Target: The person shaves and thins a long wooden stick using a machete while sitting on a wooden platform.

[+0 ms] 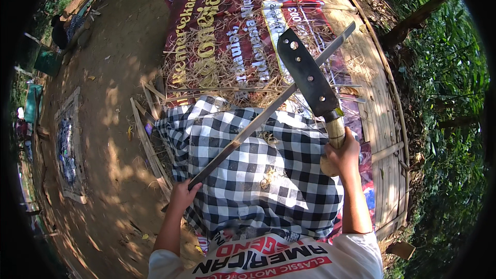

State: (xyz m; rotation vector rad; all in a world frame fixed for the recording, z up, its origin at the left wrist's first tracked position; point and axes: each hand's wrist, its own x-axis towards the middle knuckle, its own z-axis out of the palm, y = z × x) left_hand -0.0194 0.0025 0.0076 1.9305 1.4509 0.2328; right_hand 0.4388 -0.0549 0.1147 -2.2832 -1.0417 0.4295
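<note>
My left hand (183, 195) is closed round the lower end of a long, flat bamboo strip (248, 130). The strip slants up and to the right, away from me. In my right hand (345, 152) is the pale wooden handle of a broad knife (308, 75). Its dark, square-ended blade has several light round spots along it. The blade lies across the strip in the picture, nearer the camera; whether the two touch I cannot tell. A black and white checked cloth (258, 175) covers my lap beneath both hands.
Thin curled shavings (206, 57) litter a dark red printed banner (178, 31) ahead. Bamboo slats (382, 124) edge the platform on the right, with green plants (449, 124) beyond. Loose split pieces (150, 144) lie left of the cloth, beside bare earth (111, 124).
</note>
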